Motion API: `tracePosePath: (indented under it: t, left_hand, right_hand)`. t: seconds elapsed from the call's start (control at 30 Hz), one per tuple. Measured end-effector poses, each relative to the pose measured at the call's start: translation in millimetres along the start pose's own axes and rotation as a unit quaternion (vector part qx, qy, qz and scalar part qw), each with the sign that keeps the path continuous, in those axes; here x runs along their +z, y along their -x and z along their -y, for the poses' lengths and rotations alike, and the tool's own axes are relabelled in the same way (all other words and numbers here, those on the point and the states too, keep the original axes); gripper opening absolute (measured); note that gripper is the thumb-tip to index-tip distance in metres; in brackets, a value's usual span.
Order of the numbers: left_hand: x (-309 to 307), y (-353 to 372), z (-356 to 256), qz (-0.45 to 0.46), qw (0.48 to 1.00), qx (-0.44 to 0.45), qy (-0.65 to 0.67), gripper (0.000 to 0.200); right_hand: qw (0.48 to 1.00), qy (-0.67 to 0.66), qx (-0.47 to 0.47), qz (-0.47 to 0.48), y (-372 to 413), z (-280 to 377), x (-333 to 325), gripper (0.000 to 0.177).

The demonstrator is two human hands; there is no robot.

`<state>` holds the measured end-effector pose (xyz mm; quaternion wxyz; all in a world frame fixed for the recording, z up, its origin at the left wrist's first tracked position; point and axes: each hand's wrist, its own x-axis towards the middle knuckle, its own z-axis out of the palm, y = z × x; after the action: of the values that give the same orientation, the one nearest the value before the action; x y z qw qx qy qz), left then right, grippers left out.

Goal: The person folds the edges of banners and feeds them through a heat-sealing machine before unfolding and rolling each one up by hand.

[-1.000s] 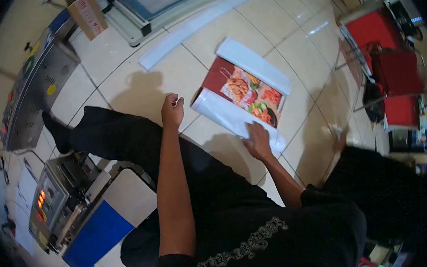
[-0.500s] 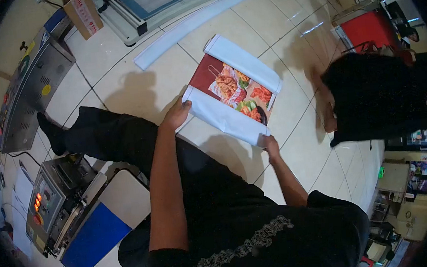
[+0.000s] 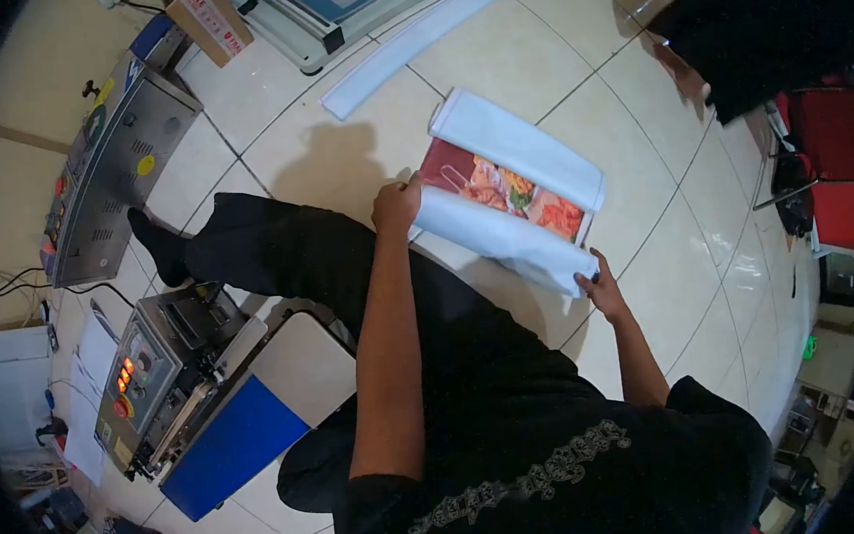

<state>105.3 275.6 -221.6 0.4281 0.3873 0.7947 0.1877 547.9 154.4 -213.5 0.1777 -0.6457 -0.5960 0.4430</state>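
A printed banner (image 3: 513,192) with pictures of food on a dark red ground lies on the tiled floor, its white back rolled inward from two sides. My left hand (image 3: 397,206) is closed on the left end of the near roll. At the roll's right end, my right hand (image 3: 601,288) grips the edge between thumb and fingers. The far roll (image 3: 523,149) rests across the print, touched by neither hand. Only a strip of the picture shows between the two rolls.
A long white roll (image 3: 429,41) lies beyond the banner, near a large framed machine (image 3: 367,11). Left of my legs stand a sealing machine (image 3: 227,403) and a metal cabinet (image 3: 124,175). Another person in black (image 3: 750,31) is at the upper right, near red chairs (image 3: 834,155).
The near roll has turned further over the print, so less of the food picture shows. Both hands have moved with it. The other person has shifted toward the upper right; the view has swung too.
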Motion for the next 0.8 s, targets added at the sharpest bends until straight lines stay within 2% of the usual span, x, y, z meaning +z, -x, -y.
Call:
tracePosePath:
  t: [0.03, 0.07, 0.1, 0.13, 0.23, 0.27, 0.3, 0.33, 0.37, 0.4, 0.47, 0.53, 0.6, 0.63, 0.67, 0.73, 0.8]
  left_hand:
    - [2.5, -5.9, 5.3, 0.032, 0.996, 0.061, 0.059, 0.054]
    - [0.3, -1.8, 2.8, 0.034, 0.996, 0.062, 0.054, 0.054]
    - [-2.4, 7.5, -1.5, 0.084, 0.991, 0.092, 0.04, 0.056]
    - [-2.1, 15.0, -3.8, 0.135, 0.983, 0.121, 0.027, 0.058]
    - [8.5, 18.6, 1.4, 0.129, 0.974, 0.137, -0.123, 0.058]
    - [11.3, 16.5, 2.4, 0.129, 0.961, 0.148, -0.198, 0.057]
    - [13.6, 11.5, 2.9, 0.166, 0.956, 0.126, -0.204, 0.059]
    - [14.6, 11.5, 0.4, 0.167, 0.956, 0.129, -0.206, 0.059]
    - [15.0, 14.9, -1.3, 0.14, 0.961, 0.116, -0.207, 0.06]
    - [15.4, 19.1, -1.8, 0.116, 0.965, 0.104, -0.209, 0.061]
    - [11.4, 27.9, -6.5, 0.132, 0.963, 0.095, -0.213, 0.059]
    - [6.0, 27.9, -9.6, 0.13, 0.964, 0.089, -0.214, 0.057]
    - [9.3, 26.7, -3.4, 0.124, 0.964, 0.079, -0.224, 0.056]
    - [1.0, 33.3, -13.7, 0.141, 0.964, 0.038, -0.221, 0.056]
    - [2.4, 33.5, -12.8, 0.139, 0.964, 0.035, -0.222, 0.056]
    - [10.7, 22.0, -8.2, 0.134, 0.963, 0.017, -0.235, 0.055]
    - [18.4, 13.5, -0.2, 0.103, 0.968, 0.038, -0.225, 0.053]
  right_hand:
    - [0.979, -0.141, 0.138, -0.043, -5.8, -9.3, 0.3, 0.063]
    - [0.918, -0.277, 0.272, -0.085, -10.2, -23.1, 2.4, 0.058]
    - [0.911, -0.288, 0.255, -0.148, -16.4, -50.1, 7.9, 0.051]
    - [0.906, -0.286, 0.257, -0.176, -12.6, -34.9, 6.3, 0.046]
    - [0.887, -0.329, 0.264, -0.186, 1.4, -14.6, -7.2, 0.045]
    - [0.96, -0.029, 0.241, -0.137, 10.2, -1.2, -15.5, 0.047]
    - [0.938, 0.275, 0.197, -0.073, 17.2, 10.9, -22.3, 0.05]
    - [0.938, 0.273, 0.198, -0.075, 12.1, 22.0, -27.0, 0.05]
    - [0.941, 0.311, 0.059, -0.123, -0.9, 35.1, -30.3, 0.052]
    - [0.921, 0.342, -0.079, -0.168, -11.8, 50.1, -30.7, 0.053]
    - [0.924, 0.332, -0.143, -0.126, -36.8, 114.8, -2.7, 0.057]
    - [0.901, 0.326, -0.272, 0.092, -69.1, 72.8, 24.3, 0.064]
    - [0.934, 0.304, -0.147, 0.118, -28.5, 135.3, 47.6, 0.075]
    - [0.92, 0.333, -0.188, 0.089, -10.2, 125.7, 59.1, 0.079]
    - [0.92, 0.33, -0.19, 0.091, 4.4, 115.5, 67.0, 0.079]
    - [0.903, 0.402, -0.154, 0.021, 12.4, 99.1, 73.7, 0.079]
    - [0.909, 0.384, -0.162, -0.012, -2.1, 96.1, 77.3, 0.074]
